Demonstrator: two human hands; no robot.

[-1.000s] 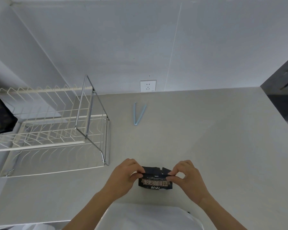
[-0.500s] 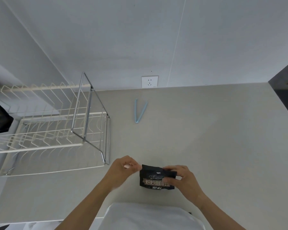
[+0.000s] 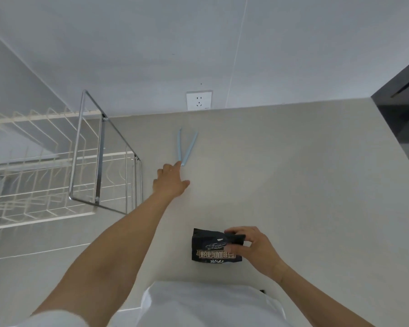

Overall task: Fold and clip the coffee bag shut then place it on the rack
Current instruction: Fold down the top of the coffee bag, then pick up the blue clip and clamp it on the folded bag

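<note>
A small black coffee bag with pale lettering lies on the grey counter near me. My right hand pinches its folded top edge at the right corner and holds it down. A light blue clip, spread in a V, lies farther back on the counter. My left hand is stretched out to it, fingers apart, one fingertip touching the clip's hinged end. The wire rack stands at the left.
The rack has a chrome frame and white wire tiers, and its right end is close to my left forearm. A wall socket sits on the back wall above the counter. A dark surface borders the counter at the right.
My left hand let go of the bag and reached forward to the blue clip. My right hand stayed on the bag's folded top.
</note>
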